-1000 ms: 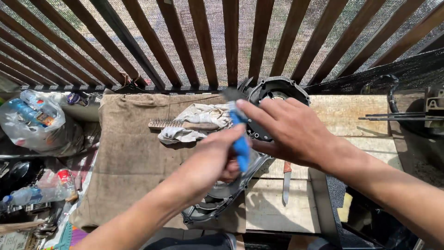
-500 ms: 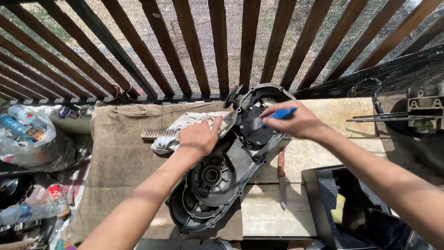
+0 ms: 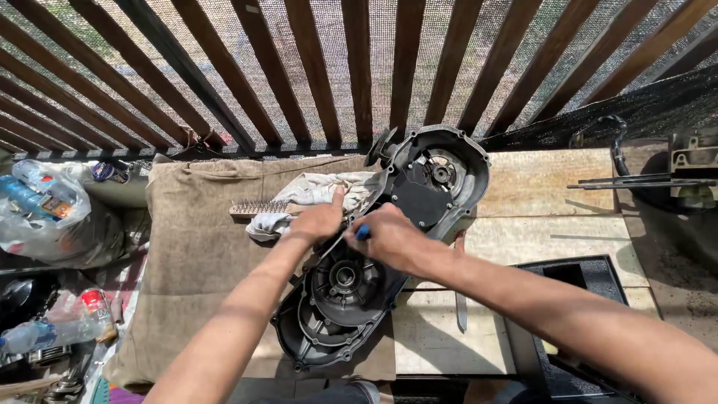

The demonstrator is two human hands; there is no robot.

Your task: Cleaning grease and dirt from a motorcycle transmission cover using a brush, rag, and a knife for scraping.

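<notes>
My left hand (image 3: 320, 219) presses flat on the casing (image 3: 374, 262), steadying it; my right hand (image 3: 389, 238) grips a blue tool (image 3: 363, 233) against it.

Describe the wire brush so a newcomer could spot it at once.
Start at the brown cloth covering the bench's left half. Near its top edge, left of the pale rag, lies the wire brush. Its row of fine bristles on a wooden back sets it apart.
</notes>
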